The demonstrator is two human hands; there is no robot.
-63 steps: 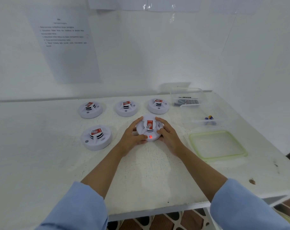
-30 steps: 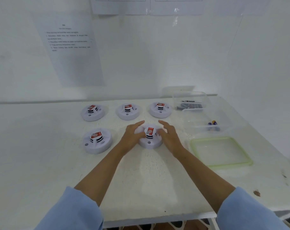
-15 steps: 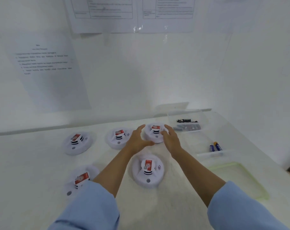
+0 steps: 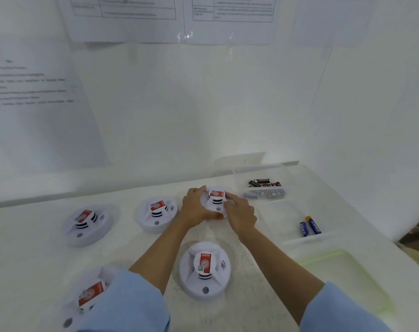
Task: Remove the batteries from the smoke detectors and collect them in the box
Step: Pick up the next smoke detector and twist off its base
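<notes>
A: Detector (image 4: 217, 202) we're after sits left of the box (image 4: 304, 240), near its far corner. How will it handle?

B: Light, stiff plastic with a smooth rim, we judge. We'd take it by the rim, not the raised centre.

A: And our hands?

B: Both arms reach forward. Left hand (image 4: 194, 209) curls round its left rim, thumb at the front edge; right hand (image 4: 241, 213) clasps the right side. Two batteries (image 4: 309, 228) lie in the box.

A test workstation: white table (image 4: 24, 248), taped instruction sheets (image 4: 31, 92) on partition walls
</notes>
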